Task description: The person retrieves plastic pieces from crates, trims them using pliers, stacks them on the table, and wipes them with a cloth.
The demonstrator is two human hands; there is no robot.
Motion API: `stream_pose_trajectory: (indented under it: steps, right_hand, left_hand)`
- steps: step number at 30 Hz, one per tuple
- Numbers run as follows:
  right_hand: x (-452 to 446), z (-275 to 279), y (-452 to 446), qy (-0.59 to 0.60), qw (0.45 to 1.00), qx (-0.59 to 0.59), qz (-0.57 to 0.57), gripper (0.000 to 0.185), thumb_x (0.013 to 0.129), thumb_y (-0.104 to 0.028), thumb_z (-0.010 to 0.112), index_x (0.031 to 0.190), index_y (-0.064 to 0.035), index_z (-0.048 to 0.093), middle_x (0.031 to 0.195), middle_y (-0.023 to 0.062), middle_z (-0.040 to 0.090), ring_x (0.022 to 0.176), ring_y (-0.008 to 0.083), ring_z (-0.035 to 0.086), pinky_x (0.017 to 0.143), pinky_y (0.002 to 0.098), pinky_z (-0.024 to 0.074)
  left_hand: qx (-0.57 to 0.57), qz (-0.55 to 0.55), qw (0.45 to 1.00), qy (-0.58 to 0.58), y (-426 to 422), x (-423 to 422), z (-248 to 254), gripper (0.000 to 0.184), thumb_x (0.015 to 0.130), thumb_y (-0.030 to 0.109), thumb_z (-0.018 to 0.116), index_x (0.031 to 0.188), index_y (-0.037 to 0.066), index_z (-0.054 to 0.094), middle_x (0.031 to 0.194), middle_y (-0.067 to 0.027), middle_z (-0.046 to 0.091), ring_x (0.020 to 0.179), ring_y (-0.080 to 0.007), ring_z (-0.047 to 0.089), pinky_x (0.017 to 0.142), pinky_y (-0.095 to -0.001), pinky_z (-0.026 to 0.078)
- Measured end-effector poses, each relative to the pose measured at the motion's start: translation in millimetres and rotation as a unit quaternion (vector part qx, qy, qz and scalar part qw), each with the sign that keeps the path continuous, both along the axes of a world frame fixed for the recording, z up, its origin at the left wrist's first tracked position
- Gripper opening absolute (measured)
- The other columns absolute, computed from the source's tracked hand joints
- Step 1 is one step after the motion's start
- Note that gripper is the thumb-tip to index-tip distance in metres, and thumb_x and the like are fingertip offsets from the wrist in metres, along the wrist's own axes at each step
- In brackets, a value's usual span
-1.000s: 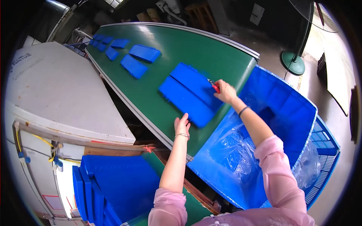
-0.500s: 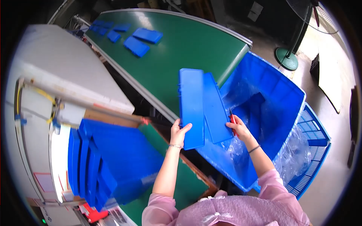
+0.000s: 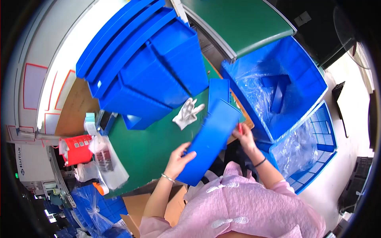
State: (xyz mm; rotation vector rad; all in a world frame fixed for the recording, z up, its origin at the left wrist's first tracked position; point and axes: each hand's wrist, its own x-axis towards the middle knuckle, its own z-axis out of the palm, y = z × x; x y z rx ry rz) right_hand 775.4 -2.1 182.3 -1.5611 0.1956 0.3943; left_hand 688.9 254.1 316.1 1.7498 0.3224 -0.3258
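My left hand [image 3: 177, 159] grips the lower left edge of a long blue panel [image 3: 210, 139], which is tilted above the green table [image 3: 147, 154]. At the panel's right side is my right hand [image 3: 244, 137], closed around a red-handled tool [image 3: 239, 128] whose tip is hidden. A second blue panel [image 3: 218, 90] shows behind the first, partly covered by it; whether my right hand also holds it is hard to tell. A white glove [image 3: 188, 113] lies on the table, left of the panels.
Stacked blue bins [image 3: 151, 63] stand at the upper left. Right of the table is a plastic-lined blue bin [image 3: 301, 59] with blue pieces inside, beside a blue basket [image 3: 323, 137]. The conveyor [image 3: 242, 23] is behind. An open cardboard box [image 3: 174, 206] sits near my body.
The view has swung left and down to the table. Both hands have brought the panels off the conveyor and over the table, where they now overlap.
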Motion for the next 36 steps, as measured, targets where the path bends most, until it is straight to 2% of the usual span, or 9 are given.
stream_pose_trajectory:
  steps: [1,2,3,7,9,21,29,33,36]
  right_hand:
    - [1.4,8.7,-0.5,-0.033,0.999,0.009,-0.032,0.039,0.071,-0.010,0.061,0.107,-0.0011,0.049,0.090,0.0081,0.053,0.082,0.0143,0.049,0.071,0.0263,0.0406]
    - [3.6,31.3,-8.6,-0.194,0.945,-0.261,0.021,0.043,0.068,-0.015,0.063,0.107,-0.0021,0.050,0.087,0.0118,0.051,0.081,0.0203,0.051,0.069,0.0286,0.0416]
    - [2.2,76.5,-6.4,-0.184,0.949,-0.245,0.074,0.050,0.065,-0.016,0.064,0.111,-0.0019,0.049,0.088,0.0111,0.047,0.084,0.0241,0.048,0.074,0.0297,0.0393]
    - [-17.3,152.3,21.8,-0.411,0.812,-0.339,0.235,0.050,0.061,-0.013,0.062,0.110,-0.0096,0.050,0.087,0.0106,0.048,0.083,0.0283,0.048,0.073,0.0370,0.0393]
    - [-22.4,165.7,35.7,-0.443,0.775,-0.359,0.271,0.053,0.057,-0.007,0.058,0.110,-0.0117,0.051,0.087,0.0105,0.047,0.082,0.0277,0.047,0.073,0.0365,0.0394]
    - [-30.8,183.1,50.5,-0.514,0.725,-0.375,0.264,0.051,0.059,-0.010,0.062,0.109,-0.0150,0.052,0.091,0.0074,0.047,0.084,0.0246,0.046,0.073,0.0359,0.0367]
    - [-29.4,176.8,51.2,-0.576,0.657,-0.411,0.261,0.045,0.062,-0.013,0.065,0.105,-0.0148,0.056,0.085,0.0042,0.049,0.074,0.0203,0.048,0.062,0.0305,0.0404]
    - [-28.5,166.8,51.9,-0.568,0.689,-0.364,0.266,0.041,0.065,-0.012,0.064,0.105,-0.0121,0.057,0.082,0.0053,0.050,0.070,0.0209,0.050,0.058,0.0297,0.0424]
    - [-24.7,173.3,45.8,-0.378,0.882,-0.204,0.194,0.038,0.070,-0.005,0.056,0.108,-0.0062,0.055,0.081,0.0096,0.051,0.072,0.0214,0.053,0.061,0.0289,0.0447]
  left_hand:
    - [-0.110,0.065,0.989,0.075,7.0,-4.9,-1.8,0.039,0.077,0.015,0.062,0.110,-0.001,0.049,0.087,-0.0071,0.058,0.074,-0.0122,0.056,0.065,-0.0229,0.046]
    - [-0.164,0.085,0.980,0.066,12.5,-7.9,-1.8,0.038,0.079,0.012,0.059,0.112,-0.002,0.047,0.084,-0.0068,0.057,0.072,-0.0099,0.055,0.064,-0.0213,0.046]
    - [-0.196,0.105,0.973,0.063,14.4,-10.3,1.0,0.035,0.080,0.011,0.058,0.111,-0.001,0.047,0.086,-0.0067,0.058,0.073,-0.0104,0.056,0.064,-0.0227,0.047]
    - [-0.246,0.133,0.959,0.054,11.8,-15.3,10.8,0.034,0.080,0.009,0.057,0.111,-0.001,0.046,0.087,-0.0069,0.058,0.074,-0.0102,0.056,0.066,-0.0228,0.047]
    - [-0.277,0.140,0.950,0.035,7.0,-16.7,11.0,0.034,0.080,0.008,0.057,0.111,-0.001,0.045,0.087,-0.0070,0.058,0.074,-0.0100,0.056,0.066,-0.0228,0.047]
    - [-0.227,0.136,0.963,-0.056,-4.4,-19.8,29.8,0.038,0.080,0.008,0.058,0.113,-0.002,0.043,0.089,-0.0073,0.058,0.076,-0.0092,0.055,0.068,-0.0224,0.046]
    - [-0.230,0.133,0.962,-0.058,-3.4,-20.8,31.2,0.037,0.079,0.007,0.058,0.112,-0.003,0.044,0.087,-0.0069,0.058,0.074,-0.0089,0.055,0.066,-0.0213,0.046]
    - [-0.241,0.135,0.959,-0.058,0.3,-22.6,28.1,0.036,0.079,0.007,0.058,0.112,-0.003,0.044,0.086,-0.0067,0.058,0.073,-0.0085,0.055,0.065,-0.0211,0.046]
    - [-0.221,0.130,0.963,-0.078,2.7,-24.3,28.9,0.038,0.079,0.007,0.058,0.113,-0.004,0.044,0.086,-0.0067,0.058,0.073,-0.0087,0.055,0.064,-0.0213,0.046]
